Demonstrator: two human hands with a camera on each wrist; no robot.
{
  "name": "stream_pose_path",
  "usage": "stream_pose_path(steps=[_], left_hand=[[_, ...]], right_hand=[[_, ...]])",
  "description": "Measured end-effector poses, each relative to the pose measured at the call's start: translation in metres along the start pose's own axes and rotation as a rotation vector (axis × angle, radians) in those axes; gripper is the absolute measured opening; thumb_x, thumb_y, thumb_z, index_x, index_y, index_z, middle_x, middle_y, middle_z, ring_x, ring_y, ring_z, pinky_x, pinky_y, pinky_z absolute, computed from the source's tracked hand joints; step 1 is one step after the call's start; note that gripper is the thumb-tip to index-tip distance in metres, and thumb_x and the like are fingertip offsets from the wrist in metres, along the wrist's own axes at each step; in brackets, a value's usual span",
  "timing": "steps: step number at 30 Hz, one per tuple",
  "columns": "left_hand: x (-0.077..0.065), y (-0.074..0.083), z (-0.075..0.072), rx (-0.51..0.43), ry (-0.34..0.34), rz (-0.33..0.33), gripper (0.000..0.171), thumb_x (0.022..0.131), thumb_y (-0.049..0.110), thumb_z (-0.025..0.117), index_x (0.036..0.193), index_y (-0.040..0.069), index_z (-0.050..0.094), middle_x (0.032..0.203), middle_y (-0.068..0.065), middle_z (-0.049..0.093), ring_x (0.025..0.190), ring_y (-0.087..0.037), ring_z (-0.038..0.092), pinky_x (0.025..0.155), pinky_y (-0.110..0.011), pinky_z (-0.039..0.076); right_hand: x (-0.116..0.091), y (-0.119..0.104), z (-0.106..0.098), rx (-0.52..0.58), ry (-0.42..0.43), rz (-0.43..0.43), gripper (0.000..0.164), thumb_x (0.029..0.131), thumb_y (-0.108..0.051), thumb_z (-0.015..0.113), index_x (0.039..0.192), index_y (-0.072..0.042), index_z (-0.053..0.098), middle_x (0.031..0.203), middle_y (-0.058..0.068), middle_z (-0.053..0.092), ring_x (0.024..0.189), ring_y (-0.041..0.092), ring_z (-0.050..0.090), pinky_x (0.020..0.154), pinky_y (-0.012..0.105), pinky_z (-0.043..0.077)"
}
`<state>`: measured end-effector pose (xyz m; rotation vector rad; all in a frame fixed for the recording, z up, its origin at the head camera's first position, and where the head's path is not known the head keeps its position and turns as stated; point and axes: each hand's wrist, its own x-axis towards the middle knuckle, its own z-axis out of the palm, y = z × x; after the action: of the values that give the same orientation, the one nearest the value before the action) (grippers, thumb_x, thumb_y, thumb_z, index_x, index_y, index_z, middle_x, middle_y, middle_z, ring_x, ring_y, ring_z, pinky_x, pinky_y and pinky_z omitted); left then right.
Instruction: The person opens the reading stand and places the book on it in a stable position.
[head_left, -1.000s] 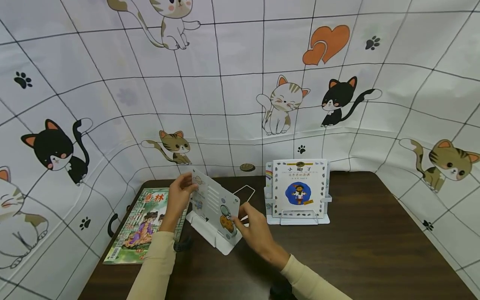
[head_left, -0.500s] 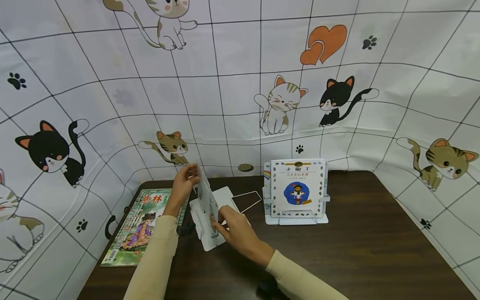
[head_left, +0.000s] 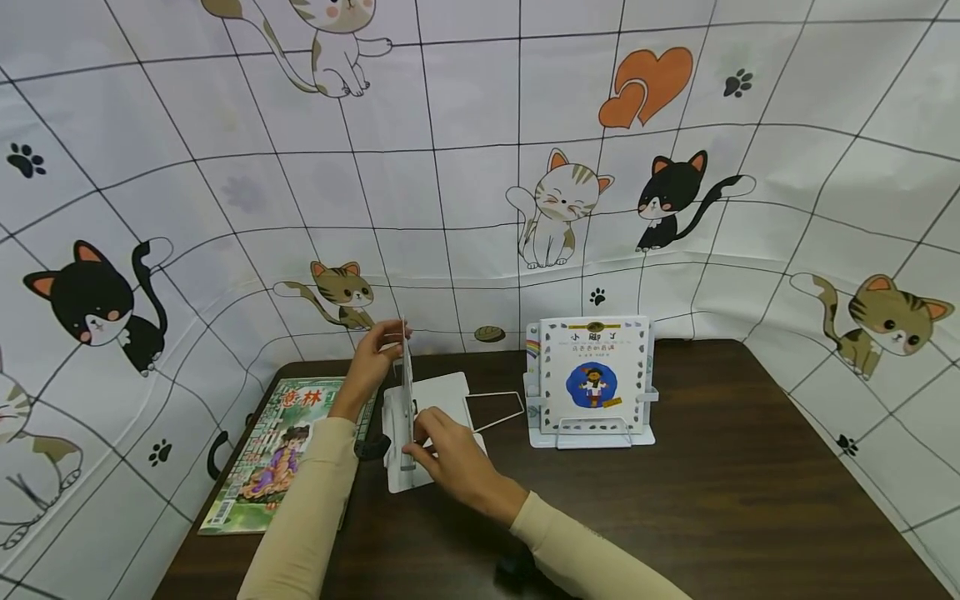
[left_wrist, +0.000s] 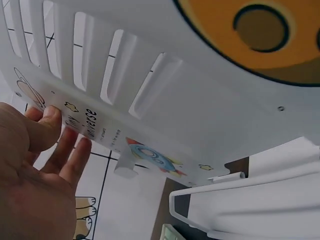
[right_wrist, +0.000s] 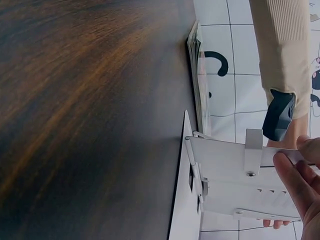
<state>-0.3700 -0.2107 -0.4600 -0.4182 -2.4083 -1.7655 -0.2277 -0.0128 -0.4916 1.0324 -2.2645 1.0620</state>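
Note:
A white metal book stand stands at the left-centre of the table, its slotted panel upright and nearly edge-on in the head view. The panel carries a printed rocket and an orange cartoon figure. My left hand pinches its far edge between thumb and fingers. With thumb and fingertips, my right hand pinches the near edge beside a small bent tab. The stand's flat white base lies on the table under the panel. A white wire loop sticks out to the base's right.
Left of the stand lies a stack of magazines, partly behind my left arm. Another book stand at the back right holds a white book with a blue circle. A cat-printed cloth hangs around the dark table.
Both hands have turned the book stand, so its printed panel went from facing the head view to edge-on. The right hand has moved left, and the base and wire loop show more.

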Motion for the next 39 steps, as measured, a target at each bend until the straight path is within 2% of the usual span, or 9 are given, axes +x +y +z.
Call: stream_pose_path(steps=[5,8,12,17,21,25,30,34,39], left_hand=[[-0.013,0.005,0.0,0.037,0.052,-0.026,0.047,0.109,0.002,0.057,0.155,-0.002,0.047,0.152,-0.027,0.053,0.143,-0.043,0.052,0.115,-0.05,0.047],[-0.03,0.01,-0.001,0.039,0.098,-0.052,0.044,0.109,0.006,0.059,0.152,-0.002,0.05,0.149,-0.027,0.056,0.14,-0.041,0.055,0.108,-0.032,0.05],[-0.064,0.016,-0.002,0.047,0.1,-0.048,0.041,0.11,0.012,0.059,0.149,0.0,0.053,0.145,-0.024,0.06,0.136,-0.037,0.058,0.097,-0.01,0.046],[-0.112,0.026,0.001,0.022,0.05,0.032,0.039,0.11,0.013,0.06,0.147,0.001,0.054,0.145,-0.022,0.059,0.136,-0.03,0.057,0.102,-0.007,0.045],[-0.136,0.032,0.012,-0.022,-0.01,0.124,0.047,0.106,0.005,0.064,0.15,-0.004,0.049,0.151,-0.025,0.048,0.139,-0.022,0.053,0.105,-0.013,0.049],[-0.146,0.036,0.026,-0.003,0.005,0.173,0.058,0.1,0.0,0.072,0.151,-0.005,0.046,0.153,-0.024,0.042,0.141,-0.022,0.05,0.101,-0.028,0.059],[-0.148,0.04,0.04,0.105,0.076,0.235,0.057,0.095,0.001,0.079,0.146,0.0,0.054,0.146,-0.02,0.051,0.136,-0.037,0.054,0.092,-0.045,0.064],[-0.147,0.04,0.041,0.146,0.133,0.263,0.051,0.094,-0.002,0.079,0.141,0.0,0.06,0.139,-0.019,0.058,0.13,-0.042,0.061,0.088,-0.047,0.064],[-0.149,0.035,0.035,0.162,0.172,0.238,0.05,0.092,-0.007,0.078,0.139,0.001,0.064,0.137,-0.013,0.063,0.127,-0.031,0.064,0.087,-0.043,0.065]], right_hand=[[0.001,-0.002,-0.001,0.021,0.002,0.004,0.024,0.099,-0.014,0.078,0.099,-0.006,0.054,0.1,0.005,0.062,0.094,0.016,0.073,0.079,0.02,0.062],[0.0,-0.003,-0.002,0.033,0.006,0.006,0.024,0.099,-0.014,0.078,0.1,-0.006,0.055,0.101,0.005,0.062,0.094,0.018,0.074,0.08,0.018,0.062],[0.001,-0.005,-0.003,0.044,0.014,0.012,0.024,0.098,-0.013,0.079,0.1,-0.006,0.056,0.1,0.005,0.063,0.094,0.018,0.074,0.08,0.016,0.06],[0.001,-0.007,-0.001,0.052,0.015,0.02,0.024,0.097,-0.012,0.079,0.101,-0.007,0.056,0.1,0.004,0.062,0.095,0.017,0.074,0.082,0.013,0.059],[0.001,-0.007,-0.001,0.074,-0.006,0.047,0.023,0.098,-0.01,0.078,0.104,-0.007,0.057,0.102,0.005,0.063,0.097,0.017,0.075,0.083,0.015,0.06],[0.0,-0.005,-0.004,0.132,-0.035,0.113,0.02,0.098,-0.008,0.078,0.108,-0.008,0.061,0.106,0.006,0.066,0.1,0.018,0.075,0.082,0.017,0.061],[0.002,0.001,-0.012,0.202,-0.079,0.153,0.015,0.099,-0.004,0.075,0.109,-0.008,0.066,0.108,0.008,0.072,0.102,0.02,0.075,0.084,0.018,0.061],[0.007,0.009,-0.02,0.253,-0.141,0.17,0.016,0.1,-0.006,0.074,0.115,-0.009,0.069,0.112,0.007,0.076,0.105,0.021,0.076,0.086,0.023,0.062],[0.022,0.022,-0.034,0.291,-0.169,0.237,0.02,0.102,-0.011,0.073,0.121,-0.009,0.068,0.118,0.008,0.076,0.108,0.023,0.075,0.09,0.028,0.062]])
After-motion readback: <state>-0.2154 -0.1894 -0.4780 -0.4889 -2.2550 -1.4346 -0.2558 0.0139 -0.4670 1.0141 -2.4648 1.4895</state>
